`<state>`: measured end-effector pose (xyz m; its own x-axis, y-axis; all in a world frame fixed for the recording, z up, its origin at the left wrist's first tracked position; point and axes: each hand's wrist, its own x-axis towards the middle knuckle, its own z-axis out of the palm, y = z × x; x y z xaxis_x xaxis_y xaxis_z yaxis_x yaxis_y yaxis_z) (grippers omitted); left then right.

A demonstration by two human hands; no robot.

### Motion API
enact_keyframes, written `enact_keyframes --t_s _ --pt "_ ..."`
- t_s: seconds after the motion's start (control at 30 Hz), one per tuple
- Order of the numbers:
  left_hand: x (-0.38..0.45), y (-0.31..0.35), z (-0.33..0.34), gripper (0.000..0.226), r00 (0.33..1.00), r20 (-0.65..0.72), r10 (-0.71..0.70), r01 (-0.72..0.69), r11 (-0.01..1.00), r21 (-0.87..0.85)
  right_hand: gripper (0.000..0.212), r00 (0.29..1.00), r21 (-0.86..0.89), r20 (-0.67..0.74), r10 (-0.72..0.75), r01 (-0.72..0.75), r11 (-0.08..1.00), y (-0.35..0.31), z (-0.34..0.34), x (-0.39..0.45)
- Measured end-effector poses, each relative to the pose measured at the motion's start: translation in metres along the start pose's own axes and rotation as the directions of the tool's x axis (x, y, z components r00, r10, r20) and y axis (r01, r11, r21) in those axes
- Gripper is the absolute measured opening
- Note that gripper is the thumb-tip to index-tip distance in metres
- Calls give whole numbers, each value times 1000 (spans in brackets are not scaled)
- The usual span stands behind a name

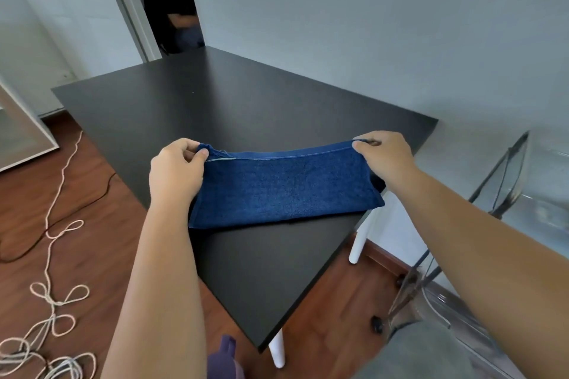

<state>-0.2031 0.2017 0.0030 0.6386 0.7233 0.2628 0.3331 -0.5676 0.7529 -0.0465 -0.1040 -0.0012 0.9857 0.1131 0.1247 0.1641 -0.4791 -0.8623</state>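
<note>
Your left hand point(175, 171) pinching the far left corner of the blue towel point(286, 191), your right hand point(383, 157) pinching its far right corner, towel stretched between your hands, its near fold resting on the black desk point(215, 108), pale rope point(58, 271) on the floor left of your left hand

A black table point(246, 108) on white legs point(277, 351) is seen across the middle of the frame. A pale rope point(54, 304) is looped over the wooden floor point(92, 249) at lower left. A clear chair point(509, 175) is placed at right. A person in dark clothes point(167, 6) is framed by the doorway at upper left.
</note>
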Motion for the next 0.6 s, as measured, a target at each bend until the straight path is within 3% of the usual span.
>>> enact_keyframes --t_s 0.2,0.3,0.4,0.5,0.6 --pt "0 -7 11 9 1000 12 9 -11 988 152 16 1000 -172 -4 -14 13 985 7 10 3" --pt "-2 -8 11 29 999 0 42 -41 972 232 27 1000 -235 -15 -21 17 972 11 8 -3" --pt "-5 11 13 38 992 9 124 -123 968 219 32 998 -184 -69 -14 1 983 15 -2 -16" --pt "-11 48 29 34 943 167 289 -312 941 133 25 996 -144 -90 4 -17 989 26 -15 -40" --pt "-18 86 58 32 801 434 413 -486 872 67 27 992 -81 -83 93 -100 992 40 -24 -69"
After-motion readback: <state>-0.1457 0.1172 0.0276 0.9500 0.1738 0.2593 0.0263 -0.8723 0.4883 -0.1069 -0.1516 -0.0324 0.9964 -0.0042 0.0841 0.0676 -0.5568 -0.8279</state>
